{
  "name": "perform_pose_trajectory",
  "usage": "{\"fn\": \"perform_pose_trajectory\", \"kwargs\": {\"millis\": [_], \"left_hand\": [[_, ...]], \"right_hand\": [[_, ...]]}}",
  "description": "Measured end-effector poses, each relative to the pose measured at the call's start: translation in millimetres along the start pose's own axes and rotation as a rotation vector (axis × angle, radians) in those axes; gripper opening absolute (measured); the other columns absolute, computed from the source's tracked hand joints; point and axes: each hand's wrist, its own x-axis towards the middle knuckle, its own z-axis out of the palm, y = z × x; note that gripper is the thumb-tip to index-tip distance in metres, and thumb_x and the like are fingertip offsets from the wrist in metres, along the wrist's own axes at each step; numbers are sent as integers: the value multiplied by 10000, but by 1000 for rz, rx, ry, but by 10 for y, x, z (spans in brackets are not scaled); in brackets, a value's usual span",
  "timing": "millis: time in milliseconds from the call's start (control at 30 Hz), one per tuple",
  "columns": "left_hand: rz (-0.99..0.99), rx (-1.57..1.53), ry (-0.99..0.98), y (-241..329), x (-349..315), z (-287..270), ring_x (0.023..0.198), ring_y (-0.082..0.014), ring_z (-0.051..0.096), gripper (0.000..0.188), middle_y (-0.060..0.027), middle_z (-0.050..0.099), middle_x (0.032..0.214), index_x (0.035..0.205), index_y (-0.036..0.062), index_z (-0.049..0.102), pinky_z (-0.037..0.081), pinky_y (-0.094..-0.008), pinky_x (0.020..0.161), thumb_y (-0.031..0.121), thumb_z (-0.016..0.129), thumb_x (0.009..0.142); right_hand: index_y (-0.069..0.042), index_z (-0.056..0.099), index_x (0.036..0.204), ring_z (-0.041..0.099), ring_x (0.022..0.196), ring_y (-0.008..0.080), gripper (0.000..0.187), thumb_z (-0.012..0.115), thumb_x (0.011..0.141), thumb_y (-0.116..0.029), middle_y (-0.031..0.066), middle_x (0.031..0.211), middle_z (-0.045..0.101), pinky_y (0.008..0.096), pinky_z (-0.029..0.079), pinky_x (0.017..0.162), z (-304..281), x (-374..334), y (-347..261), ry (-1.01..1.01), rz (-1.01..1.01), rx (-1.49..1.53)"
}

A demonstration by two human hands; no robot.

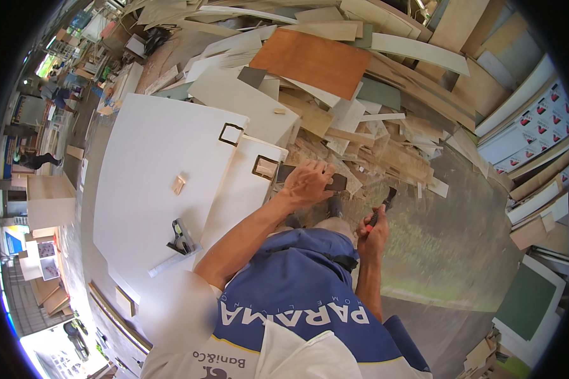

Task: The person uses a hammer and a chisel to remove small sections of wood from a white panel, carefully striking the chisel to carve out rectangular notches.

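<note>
My left hand [306, 184] is curled over a dark brown strip of wood [338, 182], near the corner of a white panel. In my right hand [374, 232] is a hand tool with a red and black handle [389, 197]; its dark end points up and away, and its kind is unclear. Two white panels, a large one [152, 151] and a narrower one [234, 196], lie to my left. Each has a square brown-edged cutout near its far right corner. On the large panel rest a small wood piece [180, 184] and a black and silver tool [182, 238] beside a pale straight strip [171, 262].
Ahead lies a heap of offcuts, with an orange-brown board [313, 58] on top. Sheets [528, 129] lean at the right, and a green-and-white panel [530, 297] stands lower right. Two people [58, 95] are far off at left, near a plywood box [50, 201].
</note>
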Motion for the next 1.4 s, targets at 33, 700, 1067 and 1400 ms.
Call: {"fn": "perform_pose_trajectory", "kwargs": {"millis": [33,700,1067,1400], "left_hand": [[3,7,-12,-7,-3,13,946,-312,623,701,-168,644,1004,1233,-24,558,469,-397,868,437,770,750],[165,50,-6,-119,-116,120,839,-295,656,258,-121,634,884,1013,56,593,501,-388,774,178,683,805],[192,36,-65,-112,-120,33,869,-287,673,205,-138,670,919,1028,50,613,506,-385,813,134,623,841],[189,13,-13,-130,-118,104,890,-287,653,328,-105,650,912,996,70,585,507,-396,816,237,762,775]], "right_hand": [[-30,530,1025,492,510,131,241,618,986,-250,30,712,528,272,388,460,-7,-10,53,5,-5,-59],[7,506,1183,468,466,107,300,575,949,-168,14,675,495,254,372,391,276,-456,87,-110,266,-159],[-10,512,1123,469,477,124,230,536,971,-181,17,674,483,280,379,410,233,-592,159,-56,250,-7],[-32,505,1038,466,438,148,177,567,934,-162,29,664,478,303,405,378,531,-660,433,-96,259,-335]]}}
